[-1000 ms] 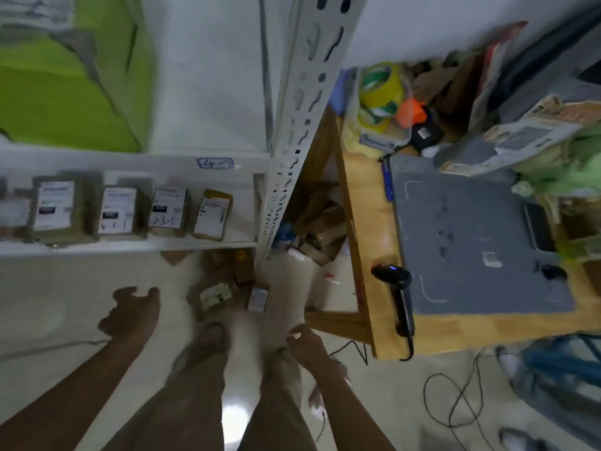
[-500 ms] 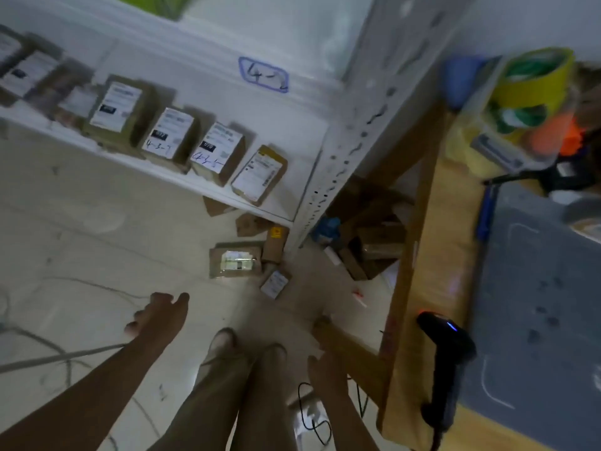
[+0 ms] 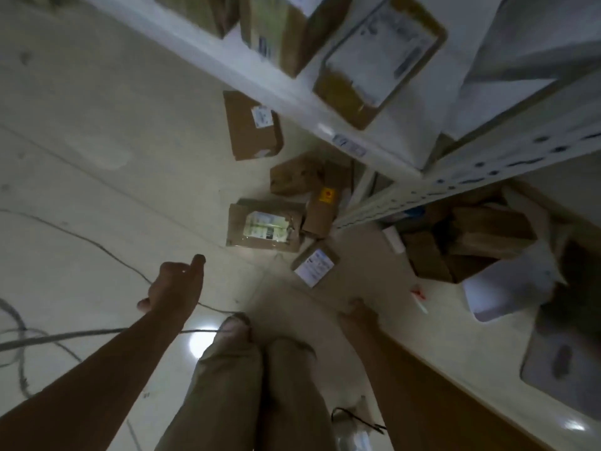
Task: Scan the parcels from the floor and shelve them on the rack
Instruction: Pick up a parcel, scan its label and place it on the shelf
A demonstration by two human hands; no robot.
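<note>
The person stands over a pale floor (image 3: 81,157), with khaki trouser legs (image 3: 234,385) at six o'clock in the view. The left hand (image 3: 174,288) hangs out over the floor at seven o'clock from the view's centre. It is empty, its fingers loosely bent and the thumb sticking out sideways. The right hand (image 3: 359,312) hangs low beside the right leg; it is blurred and its fingers are hidden, so I cannot tell whether it is spread or closed. The parcels lie in a loose cluster on the floor at one o'clock from the left hand. A flat parcel with a pale label (image 3: 263,226) lies nearest, with a small parcel with a white label (image 3: 314,263) just at its four o'clock. A box with a yellow sticker (image 3: 322,209) touches its right edge, and a plain brown box (image 3: 297,175) lies beyond. A flat cardboard parcel (image 3: 252,125) lies at twelve o'clock, near the front edge of the rack's white shelf (image 3: 292,102). A large labelled box (image 3: 380,60) sits on that shelf. Grey cables (image 3: 65,333) trail across the floor at nine o'clock.
</note>
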